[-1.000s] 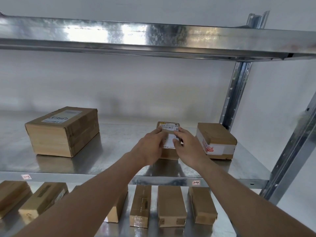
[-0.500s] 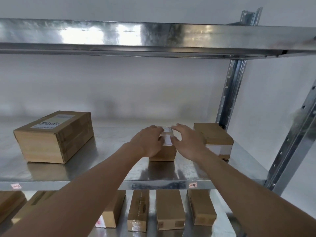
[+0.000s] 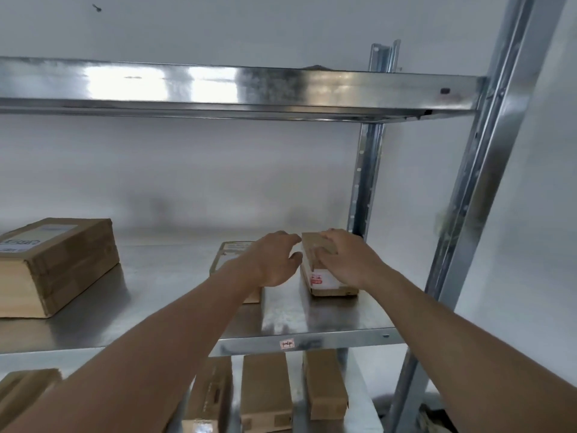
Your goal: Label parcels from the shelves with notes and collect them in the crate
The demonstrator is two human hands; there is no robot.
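Middle shelf (image 3: 312, 320): three parcels. Right hand (image 3: 346, 260) on end parcel (image 3: 324, 276), fingers spread over it; left hand (image 3: 274, 260) beside, fingers apart. Lower shelf: five parcels visible.

- Both hands off the middle parcel (image 3: 232, 250), which now lies flat on the shelf, behind the left wrist.
- Right hand (image 3: 346, 260) now over the taped parcel (image 3: 324, 278), fingers on its top.
- Left hand (image 3: 274, 260) open, fingertips beside that parcel's left edge.
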